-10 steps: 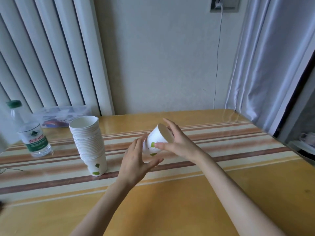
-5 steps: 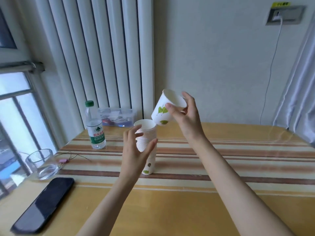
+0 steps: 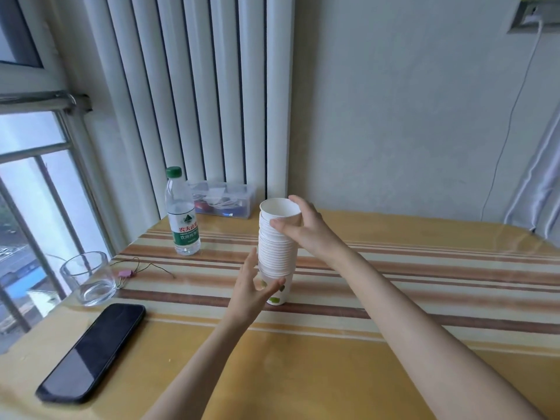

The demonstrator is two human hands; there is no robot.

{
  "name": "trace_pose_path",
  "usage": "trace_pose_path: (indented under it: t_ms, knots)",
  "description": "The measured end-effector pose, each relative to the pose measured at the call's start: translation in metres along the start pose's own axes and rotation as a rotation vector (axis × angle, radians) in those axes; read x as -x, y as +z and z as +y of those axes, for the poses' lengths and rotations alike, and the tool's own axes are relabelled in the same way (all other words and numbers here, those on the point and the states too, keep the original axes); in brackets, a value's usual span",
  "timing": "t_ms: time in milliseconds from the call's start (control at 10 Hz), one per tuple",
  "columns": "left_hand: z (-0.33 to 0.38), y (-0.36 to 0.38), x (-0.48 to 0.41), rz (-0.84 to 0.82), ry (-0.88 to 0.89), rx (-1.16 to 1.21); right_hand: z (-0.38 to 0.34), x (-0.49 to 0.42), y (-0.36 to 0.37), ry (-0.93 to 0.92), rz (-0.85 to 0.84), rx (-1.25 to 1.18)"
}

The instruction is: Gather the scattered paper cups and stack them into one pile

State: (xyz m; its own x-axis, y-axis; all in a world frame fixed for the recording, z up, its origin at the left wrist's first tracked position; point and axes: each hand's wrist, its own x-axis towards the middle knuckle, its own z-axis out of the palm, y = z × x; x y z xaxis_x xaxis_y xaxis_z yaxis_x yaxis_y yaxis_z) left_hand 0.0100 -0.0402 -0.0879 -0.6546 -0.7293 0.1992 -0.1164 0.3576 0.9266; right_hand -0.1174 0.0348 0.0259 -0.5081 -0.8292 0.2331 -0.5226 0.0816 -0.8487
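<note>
A tall pile of white paper cups with green leaf prints stands upright on the striped table, near its middle. The top cup sits in the pile, mouth up. My right hand grips that top cup from the right, thumb in front and fingers behind. My left hand cups the bottom of the pile from the left front, thumb and fingers spread around the lowest cup. No loose cups show elsewhere on the table.
A water bottle with a green cap stands behind and left of the pile. A clear plastic box sits by the radiator. At the left edge are an empty glass, a thin cord with a pink clip and a black phone.
My right hand has brought the single cup down from above the pile and seated it on top. My left hand has slid from the pile's upper part to its base.
</note>
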Motion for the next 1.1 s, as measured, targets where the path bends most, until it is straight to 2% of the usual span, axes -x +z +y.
trace_pose_path:
  t_ms: [100,200,400,500,800,1000,1100]
  knots:
    - [0.0,0.002,0.0,-0.041,0.005,0.023,0.002,0.005,0.0,0.03,-0.071,-0.096]
    - [-0.001,0.005,-0.002,-0.046,0.019,0.037,0.019,0.019,0.006,0.093,-0.048,-0.367]
    - [-0.007,0.017,-0.023,-0.111,0.044,0.036,0.082,0.036,0.03,0.075,0.035,-0.344]
    - [-0.001,0.032,-0.046,-0.164,0.053,0.067,0.092,0.023,0.017,0.061,0.132,-0.422]
    - [0.003,0.09,-0.093,-0.323,0.049,0.153,0.138,0.001,-0.024,0.107,0.327,-0.406]
    - [0.001,0.084,-0.089,-0.35,-0.011,0.1,0.137,0.001,-0.022,0.135,0.26,-0.378]
    - [0.011,0.07,-0.082,-0.243,-0.055,0.033,0.129,0.006,-0.032,0.147,0.257,-0.315]
